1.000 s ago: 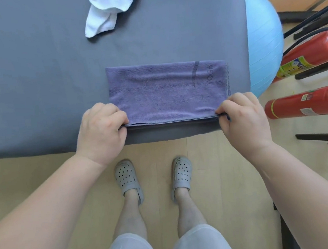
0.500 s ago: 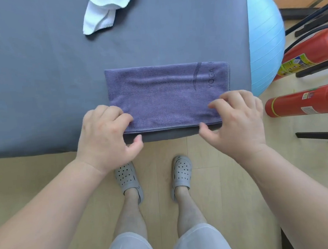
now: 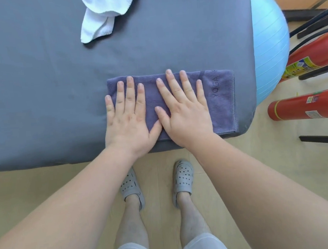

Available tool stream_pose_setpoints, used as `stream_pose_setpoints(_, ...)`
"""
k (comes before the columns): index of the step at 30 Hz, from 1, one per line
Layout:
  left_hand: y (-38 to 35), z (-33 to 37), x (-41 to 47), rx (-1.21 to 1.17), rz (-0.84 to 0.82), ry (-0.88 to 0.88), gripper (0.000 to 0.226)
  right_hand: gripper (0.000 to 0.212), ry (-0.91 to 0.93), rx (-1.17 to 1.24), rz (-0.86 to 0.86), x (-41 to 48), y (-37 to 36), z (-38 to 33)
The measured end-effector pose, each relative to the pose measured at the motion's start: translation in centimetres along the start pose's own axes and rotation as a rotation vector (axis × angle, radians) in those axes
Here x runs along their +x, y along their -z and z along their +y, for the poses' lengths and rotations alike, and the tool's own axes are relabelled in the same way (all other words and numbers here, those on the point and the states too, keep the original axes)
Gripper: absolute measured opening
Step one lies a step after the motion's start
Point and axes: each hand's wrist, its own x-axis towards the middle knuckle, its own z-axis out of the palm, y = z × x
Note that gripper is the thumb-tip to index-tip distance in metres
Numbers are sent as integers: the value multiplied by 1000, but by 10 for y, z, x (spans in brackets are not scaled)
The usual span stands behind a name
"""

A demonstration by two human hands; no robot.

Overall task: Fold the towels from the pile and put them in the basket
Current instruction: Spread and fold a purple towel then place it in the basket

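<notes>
A grey-covered table (image 3: 39,95) is filling the far half of the view, and it is carrying both towels that are showing. To its right one blue exercise ball (image 3: 270,43) is sitting on the floor, with two red fire extinguishers (image 3: 310,55) (image 3: 305,107) lying beyond it.

The purple towel (image 3: 223,100) is lying at the table's near right corner, already folded into a neat rectangle with its edges lined up. The white towel (image 3: 101,15) is lying crumpled at the far edge, well apart from it and partly cut off by the frame, so I cannot tell whether more of the pile is sitting beyond it.

Both hands are lying flat on the purple towel with fingers straight and spread. The left hand (image 3: 128,117) is pressing its left end and the right hand (image 3: 185,110) its middle, gripping nothing. This is looking like smoothing after a fold.

As I judge it, the task is sitting in its early part: one towel is partly or fully folded and not in a basket, one is untouched, and no basket is showing anywhere. Count: one table, one ball, two extinguishers, two towels, two hands, two grey clogs (image 3: 131,187) on the near floor.
</notes>
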Motion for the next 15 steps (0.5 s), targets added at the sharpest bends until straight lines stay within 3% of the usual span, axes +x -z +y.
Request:
stream_pose_setpoints(6, 7, -13, 10, 82, -38, 48, 119, 83, -93, -49, 0, 0, 4, 51)
stream_pose_setpoints(15, 9, -13, 11, 75, -81, 50, 120, 91, -151, -56, -39, 0, 8, 98)
